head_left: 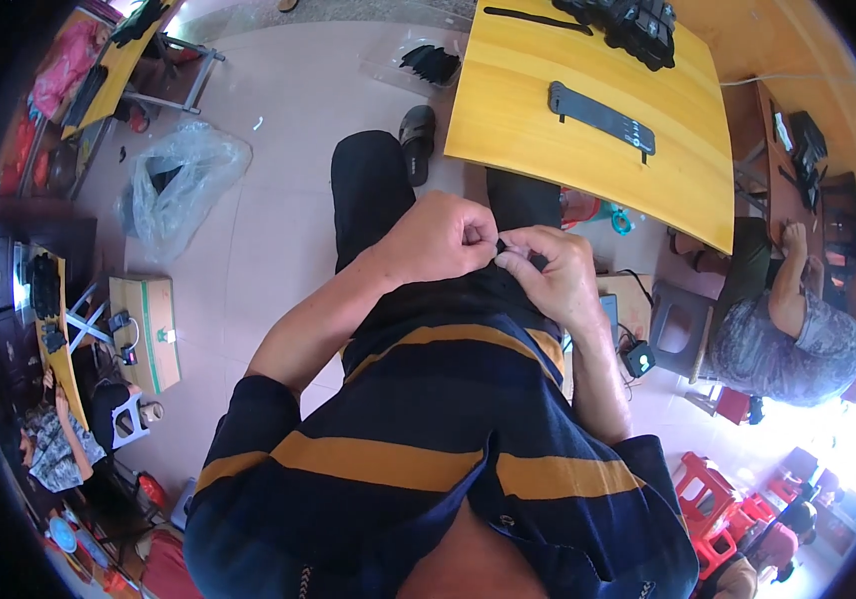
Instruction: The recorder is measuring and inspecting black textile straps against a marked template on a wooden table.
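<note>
Over my lap both hands are held close together, their fingertips almost meeting. My left hand (440, 236) is closed, thumb and curled fingers pressed together. My right hand (550, 268) pinches with thumb and forefinger. A small black piece (501, 246) shows between the fingertips, most of it hidden; its kind is too small to make out. Ahead and to the right, a long dark strip with rounded ends and small tabs (602, 122) lies on the yellow table (508, 110), apart from my hands.
A heap of black parts (632, 32) and a thin black strip (538, 19) lie at the table's far side. A clear bin (410, 58) holds black pieces. Left are a plastic bag (188, 185) and a carton (145, 334). A person (782, 324) sits at right near a stool (680, 334).
</note>
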A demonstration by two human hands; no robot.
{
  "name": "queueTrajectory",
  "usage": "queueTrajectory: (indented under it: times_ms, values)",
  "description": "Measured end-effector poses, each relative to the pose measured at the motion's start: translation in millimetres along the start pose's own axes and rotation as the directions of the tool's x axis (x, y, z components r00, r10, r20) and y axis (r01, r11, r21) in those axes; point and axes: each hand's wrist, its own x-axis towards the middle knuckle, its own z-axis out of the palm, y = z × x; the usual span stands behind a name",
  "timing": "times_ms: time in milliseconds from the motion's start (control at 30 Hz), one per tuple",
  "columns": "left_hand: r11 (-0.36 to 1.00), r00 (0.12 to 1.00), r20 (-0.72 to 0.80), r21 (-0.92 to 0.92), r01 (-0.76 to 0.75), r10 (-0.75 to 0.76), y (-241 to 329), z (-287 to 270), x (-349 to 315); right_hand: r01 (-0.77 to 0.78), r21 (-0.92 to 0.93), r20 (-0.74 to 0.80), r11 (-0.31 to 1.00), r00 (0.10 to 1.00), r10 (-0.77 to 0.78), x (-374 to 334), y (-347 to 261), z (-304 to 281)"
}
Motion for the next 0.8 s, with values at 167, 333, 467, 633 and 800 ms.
queueTrajectory:
  times_ms: [167, 333, 467, 633, 800]
  values:
    - [0.999, 0.999, -0.028, -0.038, 0.024, -0.025, -3, 3, -2, 0.016, -0.017, 0.014, 1.0, 1.0, -0.016, 1, 0, 1]
    - [0.999, 0.995, -0.095, -0.004, 0.032, -0.032, -7, 10, -5, 0.024, -0.042, -0.009, 0.999, 1.0, -0.024, 1, 3, 7]
    - [0.997, 0.993, -0.11, 0.045, 0.058, -0.053, -9, 11, -6, 0.025, -0.049, 0.004, 0.998, 1.0, -0.025, 0, 3, 10]
    - [0.998, 0.991, -0.123, 0.041, 0.057, -0.051, -15, 10, -8, 0.036, -0.075, -0.018, 0.997, 0.999, -0.037, -1, -5, 14]
    - [0.986, 0.993, 0.024, -0.121, 0.117, -0.115, -13, -1, -9, 0.013, -0.053, -0.023, 0.999, 1.0, -0.014, -3, -5, 15]
